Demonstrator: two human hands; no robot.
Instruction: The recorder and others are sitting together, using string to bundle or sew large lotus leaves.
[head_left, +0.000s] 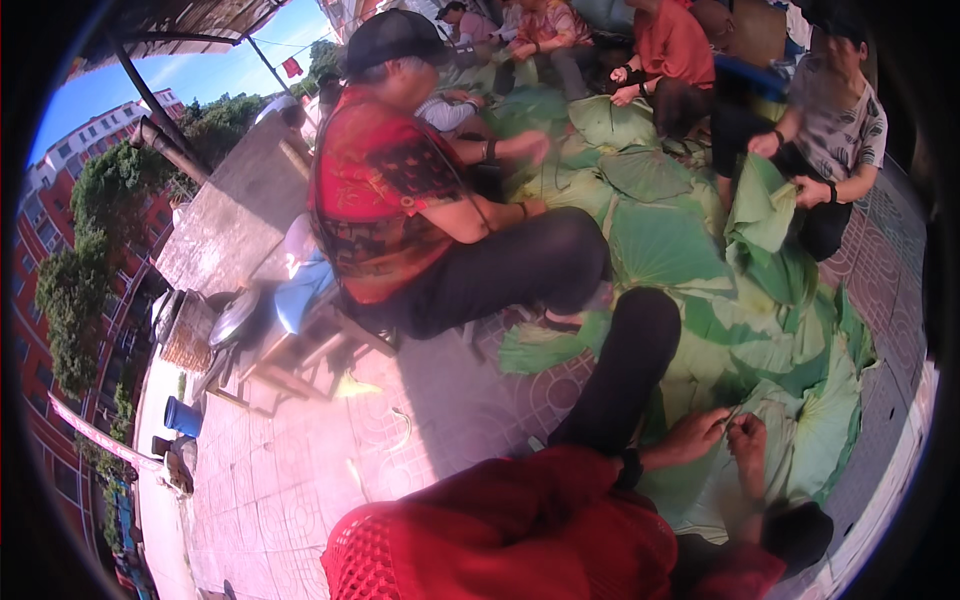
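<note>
My left hand (696, 439), a black band on its wrist, reaches over a pile of large green lotus leaves (667, 247). My right hand (748, 444) is beside it with curled fingers. The fingertips of the two hands nearly meet above a pale, folded lotus leaf (765, 412). Whatever lies between the fingers is too small and blurred to make out. Another broad leaf (814, 435) spreads just right of my right hand. My dark-trousered left leg (622, 367) rises along the near left edge of the pile.
A person in a patterned red shirt (390, 202) sits close on my left. Across the pile, another person (840, 112) holds a folded leaf (761, 202); more people sit beyond. Patterned paving (285, 480) lies left, with wooden stools (292, 367), a wicker basket (189, 337) and a blue bucket (182, 416).
</note>
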